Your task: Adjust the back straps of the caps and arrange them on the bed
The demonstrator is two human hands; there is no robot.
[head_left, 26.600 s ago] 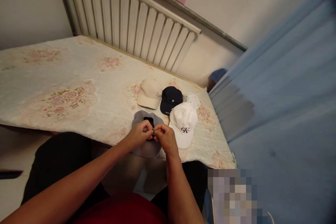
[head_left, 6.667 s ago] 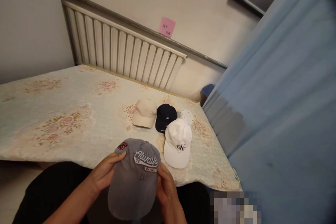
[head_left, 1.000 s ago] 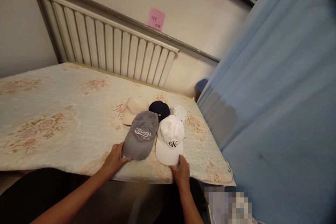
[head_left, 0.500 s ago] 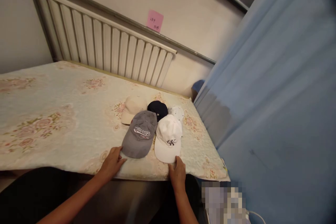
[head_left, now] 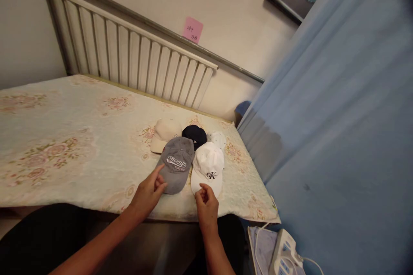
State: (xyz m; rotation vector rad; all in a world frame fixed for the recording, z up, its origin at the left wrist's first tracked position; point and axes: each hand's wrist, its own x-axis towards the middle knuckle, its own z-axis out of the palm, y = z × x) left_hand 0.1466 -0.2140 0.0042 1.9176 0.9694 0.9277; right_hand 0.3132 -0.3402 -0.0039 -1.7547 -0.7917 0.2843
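My left hand [head_left: 150, 191] is over the near left edge of a grey baseball cap [head_left: 177, 167] with white script lettering; its thumb and forefinger are spread. In front of the brim of a white baseball cap [head_left: 209, 161] with black letters is my right hand [head_left: 207, 206], its fingers loosely bent and holding nothing I can see. Whether either hand touches a cap is unclear. Behind these two lie a beige cap [head_left: 167, 132], a black cap [head_left: 194, 134] and a white patterned cap [head_left: 217, 138], partly covered by the front ones.
The caps lie on a floral bedspread [head_left: 97, 154]. A radiator [head_left: 135, 58] and a wall with a pink note [head_left: 192, 30] stand behind the bed. Along the right hangs a blue curtain [head_left: 338, 129]. A white power strip [head_left: 285, 251] with cords sits low at the right.
Both hands have come away from the near edges of the front caps. The left moved right and up over the grey cap; the right moved left, its fingers now bent.
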